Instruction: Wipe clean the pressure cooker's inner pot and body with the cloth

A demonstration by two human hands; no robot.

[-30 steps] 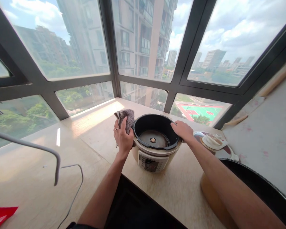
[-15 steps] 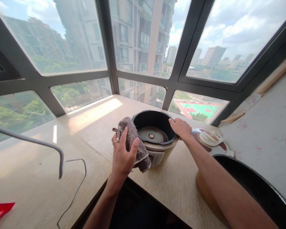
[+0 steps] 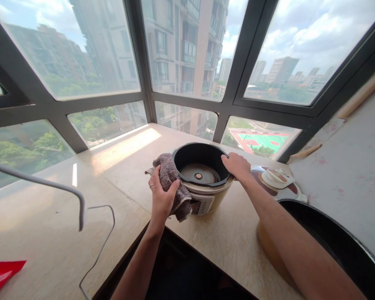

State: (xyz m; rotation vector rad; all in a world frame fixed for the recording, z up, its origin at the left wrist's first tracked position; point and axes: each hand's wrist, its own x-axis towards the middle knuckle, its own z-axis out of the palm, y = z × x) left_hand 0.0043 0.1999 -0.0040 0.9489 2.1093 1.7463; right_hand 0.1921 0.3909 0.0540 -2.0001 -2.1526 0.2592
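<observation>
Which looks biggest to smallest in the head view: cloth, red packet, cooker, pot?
1. Pot, partly hidden; nearness may exaggerate it
2. Cooker
3. Cloth
4. Red packet, cut off by the frame

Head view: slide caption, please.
Left hand holds a brown cloth at the side of an open cooker; right hand grips its rim.

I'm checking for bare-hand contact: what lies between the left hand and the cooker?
A grey-brown cloth lies between the left hand and cooker in the head view.
</observation>
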